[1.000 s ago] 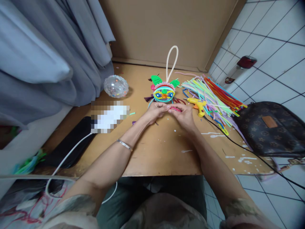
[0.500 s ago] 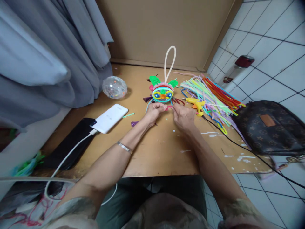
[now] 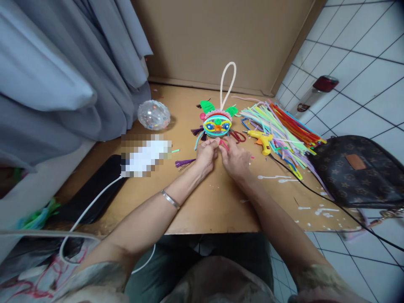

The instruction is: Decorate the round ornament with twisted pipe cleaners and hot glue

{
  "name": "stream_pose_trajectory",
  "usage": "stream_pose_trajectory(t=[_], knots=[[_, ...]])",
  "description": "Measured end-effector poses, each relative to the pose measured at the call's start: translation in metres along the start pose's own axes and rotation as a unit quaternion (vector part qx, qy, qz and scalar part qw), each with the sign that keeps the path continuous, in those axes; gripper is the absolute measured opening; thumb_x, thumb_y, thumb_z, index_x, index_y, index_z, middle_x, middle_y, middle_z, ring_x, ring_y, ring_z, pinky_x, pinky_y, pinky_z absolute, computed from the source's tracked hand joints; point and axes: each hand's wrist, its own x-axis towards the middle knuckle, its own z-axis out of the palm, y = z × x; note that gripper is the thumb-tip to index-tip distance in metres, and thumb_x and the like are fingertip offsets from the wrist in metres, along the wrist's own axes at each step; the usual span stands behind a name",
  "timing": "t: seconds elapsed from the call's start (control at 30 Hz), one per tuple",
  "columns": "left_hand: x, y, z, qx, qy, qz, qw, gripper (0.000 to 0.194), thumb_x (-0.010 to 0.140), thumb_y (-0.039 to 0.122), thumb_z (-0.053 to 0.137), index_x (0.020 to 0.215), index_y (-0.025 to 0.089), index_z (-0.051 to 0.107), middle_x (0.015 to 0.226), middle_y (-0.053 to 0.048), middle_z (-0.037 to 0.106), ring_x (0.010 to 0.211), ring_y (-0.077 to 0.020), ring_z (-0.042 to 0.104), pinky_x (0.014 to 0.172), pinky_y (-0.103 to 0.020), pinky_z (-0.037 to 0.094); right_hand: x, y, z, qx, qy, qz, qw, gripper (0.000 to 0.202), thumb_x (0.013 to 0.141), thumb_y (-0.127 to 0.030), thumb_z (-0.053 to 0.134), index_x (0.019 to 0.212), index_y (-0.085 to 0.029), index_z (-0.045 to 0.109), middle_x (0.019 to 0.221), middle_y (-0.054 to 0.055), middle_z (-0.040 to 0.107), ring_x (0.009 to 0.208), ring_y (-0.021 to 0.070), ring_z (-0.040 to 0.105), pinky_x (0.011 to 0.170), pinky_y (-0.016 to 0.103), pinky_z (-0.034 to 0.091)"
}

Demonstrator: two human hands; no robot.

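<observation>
Between my two hands is a short pink pipe cleaner [image 3: 224, 144], bent where it shows. My left hand [image 3: 206, 155] pinches it at one side, fingertips pressed together. My right hand [image 3: 236, 160] grips the other side with closed fingers. Just beyond my fingertips sits a colourful lion-head ornament [image 3: 217, 126] with green ears, blue eyes and an orange nose. A cream loop [image 3: 227, 86] rises from its top. Dark red pipe-cleaner loops [image 3: 239, 136] and a dark purple tassel [image 3: 199, 132] lie beside it.
A yellow glue gun [image 3: 262, 141] with a black cord lies right of my hands, before a pile of pipe cleaners [image 3: 284, 124]. Farther right is a brown handbag [image 3: 362, 172]. At left are a clear ball [image 3: 154, 114], a pixelated white object [image 3: 147, 155], a black case [image 3: 94, 193] and a purple tassel [image 3: 184, 163].
My hands have drawn closer together, the right one moving left. The pink pipe cleaner, stretched between them before, now shows a bend. The whole view has shifted slightly.
</observation>
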Motion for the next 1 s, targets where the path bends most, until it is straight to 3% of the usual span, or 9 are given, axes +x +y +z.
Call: stream_pose_trajectory(t=[0.17,0.5,0.63,0.73,0.87,1.0], knots=[[-0.004,0.002,0.003,-0.026,0.011,-0.025,0.999,0.037,0.081,0.015,0.074,0.057,0.016,0.045,0.042,0.011,0.028,0.036,-0.0008,0.019,0.041,-0.018,0.013,0.001,0.0,0.007,0.037,0.013,-0.005,0.999,0.035,0.1,-0.036,0.054,0.127,-0.02,0.071,0.091,0.011,0.08,0.077,0.0238,0.071,0.067,0.03,0.036],[0.001,0.0,0.002,-0.023,-0.011,-0.045,0.999,0.039,0.078,0.018,0.077,0.057,0.016,0.044,0.042,0.011,0.029,0.036,-0.0004,0.018,0.04,-0.016,0.012,0.005,0.007,0.014,0.033,0.082,-0.036,0.995,0.025,0.098,-0.036,0.058,0.095,-0.02,0.077,0.079,0.009,0.078,0.072,0.0203,0.068,0.066,0.029,0.035],[0.003,0.0,0.003,-0.028,0.008,-0.067,0.997,0.037,0.079,0.014,0.072,0.057,0.016,0.043,0.043,0.011,0.028,0.036,-0.0006,0.019,0.038,-0.016,0.012,0.008,0.014,0.015,0.074,0.086,-0.029,0.993,0.024,0.095,-0.036,0.062,0.095,-0.02,0.079,0.078,0.009,0.079,0.071,0.0204,0.069,0.067,0.028,0.04],[0.004,0.001,0.003,-0.022,0.012,-0.076,0.997,0.037,0.078,0.016,0.073,0.057,0.017,0.042,0.044,0.01,0.034,0.036,-0.0006,0.022,0.038,-0.016,0.013,0.011,0.023,0.016,0.165,0.088,-0.017,0.982,0.023,0.092,-0.038,0.065,0.099,-0.022,0.08,0.084,0.007,0.081,0.071,0.0193,0.07,0.069,0.028,0.046],[0.008,0.006,0.0,0.006,-0.048,-0.078,0.996,0.04,0.077,0.029,0.079,0.06,0.016,0.045,0.048,0.008,0.041,0.037,-0.0008,0.025,0.037,-0.016,0.013,0.018,0.036,0.016,0.338,0.054,-0.015,0.939,0.025,0.088,-0.041,0.069,0.099,-0.022,0.081,0.091,0.006,0.082,0.074,0.0183,0.072,0.074,0.029,0.054],[0.013,0.017,-0.007,0.066,-0.135,-0.076,0.986,0.044,0.064,0.029,0.091,0.058,0.015,0.049,0.048,0.009,0.036,0.039,-0.0001,0.025,0.04,-0.016,0.01,0.023,0.043,0.015,0.434,0.027,-0.031,0.9,0.029,0.083,-0.042,0.072,0.098,-0.02,0.082,0.09,0.005,0.082,0.077,0.0198,0.073,0.076,0.032,0.057]])
